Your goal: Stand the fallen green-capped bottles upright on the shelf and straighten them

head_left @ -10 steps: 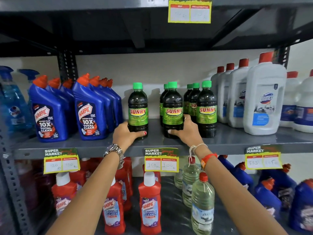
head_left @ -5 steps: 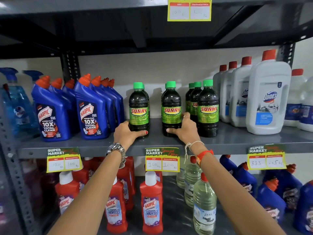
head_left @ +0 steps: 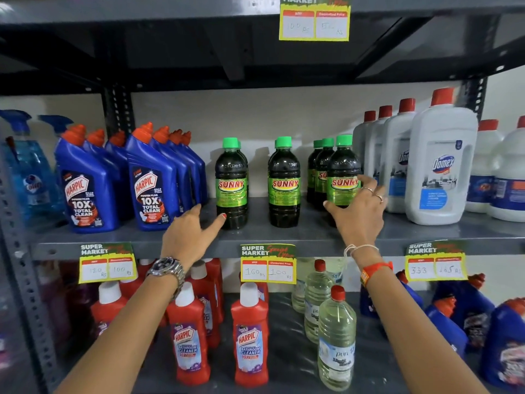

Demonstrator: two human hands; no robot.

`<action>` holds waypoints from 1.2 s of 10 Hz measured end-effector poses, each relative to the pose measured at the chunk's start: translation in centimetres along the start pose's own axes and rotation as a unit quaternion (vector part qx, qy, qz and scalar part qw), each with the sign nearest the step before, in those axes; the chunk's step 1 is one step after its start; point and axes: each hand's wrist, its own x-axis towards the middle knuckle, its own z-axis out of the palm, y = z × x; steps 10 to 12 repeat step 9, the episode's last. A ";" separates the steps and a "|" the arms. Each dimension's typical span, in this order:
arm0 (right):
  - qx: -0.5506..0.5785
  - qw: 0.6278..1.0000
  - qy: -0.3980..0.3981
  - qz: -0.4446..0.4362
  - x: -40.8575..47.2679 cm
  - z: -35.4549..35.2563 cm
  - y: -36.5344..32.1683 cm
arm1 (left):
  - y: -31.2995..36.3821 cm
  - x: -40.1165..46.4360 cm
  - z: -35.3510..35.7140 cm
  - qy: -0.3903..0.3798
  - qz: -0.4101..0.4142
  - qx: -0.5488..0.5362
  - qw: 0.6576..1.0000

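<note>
Several dark bottles with green caps and "SUNNY" labels stand upright on the grey middle shelf [head_left: 306, 234]. The left bottle [head_left: 231, 180] and the middle bottle [head_left: 284, 180] each stand apart, with another partly hidden right behind each. At the right, the front bottle [head_left: 342, 169] heads a row of three. My left hand [head_left: 190, 237] is spread open, its thumb tip touching the left bottle's base. My right hand [head_left: 358, 217] wraps the lower part of the right front bottle, thumb on its left and fingers on its right.
Blue Harpic bottles [head_left: 85, 189] crowd the shelf just left of the green-capped ones; white Domex jugs [head_left: 440, 166] stand close on the right. Price tags [head_left: 268, 264] hang from the shelf edge. Red Harpic bottles [head_left: 250, 342] and clear bottles [head_left: 336, 342] fill the shelf below.
My right hand left the middle bottle and moved right onto the right front bottle. My left hand loosened its hold on the left bottle and spread its fingers.
</note>
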 end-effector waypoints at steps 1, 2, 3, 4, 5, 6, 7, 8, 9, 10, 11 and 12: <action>-0.012 0.996 -0.084 0.011 0.7 0.1 1.2 | -0.5 -0.6 0.5 -0.075 0.018 0.121 0.990; -0.006 0.984 -0.176 0.027 1.1 0.4 2.2 | -0.7 -1.2 1.0 -0.084 0.028 0.172 0.981; -0.015 0.982 -0.188 0.014 1.3 0.3 2.5 | -0.7 -1.4 1.1 -0.056 0.033 0.189 0.980; -0.004 0.984 -0.175 0.009 1.4 0.3 2.5 | -0.8 -1.5 1.3 -0.045 0.034 0.203 0.978; -0.001 0.986 -0.169 0.010 1.3 0.4 2.3 | -0.7 -1.6 1.4 -0.037 0.034 0.200 0.978; -0.007 0.986 -0.168 0.009 1.3 0.9 2.0 | -0.6 -1.6 1.3 -0.040 0.034 0.199 0.979; -0.011 0.985 -0.173 0.017 1.3 0.8 1.4 | -0.8 -1.5 1.3 -0.045 0.034 0.203 0.978; -0.005 0.984 -0.178 0.020 1.4 1.1 1.5 | -0.9 -1.3 1.4 -0.048 0.032 0.199 0.978; 0.007 0.983 -0.180 0.025 1.2 0.6 1.4 | -0.6 -1.6 1.3 -0.041 0.020 0.194 0.980; 0.007 0.983 -0.180 0.025 1.2 0.6 1.4 | -0.6 -1.6 1.3 -0.041 0.020 0.194 0.980; 0.007 0.983 -0.180 0.025 1.2 0.6 1.4 | -0.6 -1.6 1.3 -0.041 0.020 0.194 0.980; 0.007 0.983 -0.180 0.025 1.2 0.6 1.4 | -0.6 -1.6 1.3 -0.041 0.020 0.194 0.980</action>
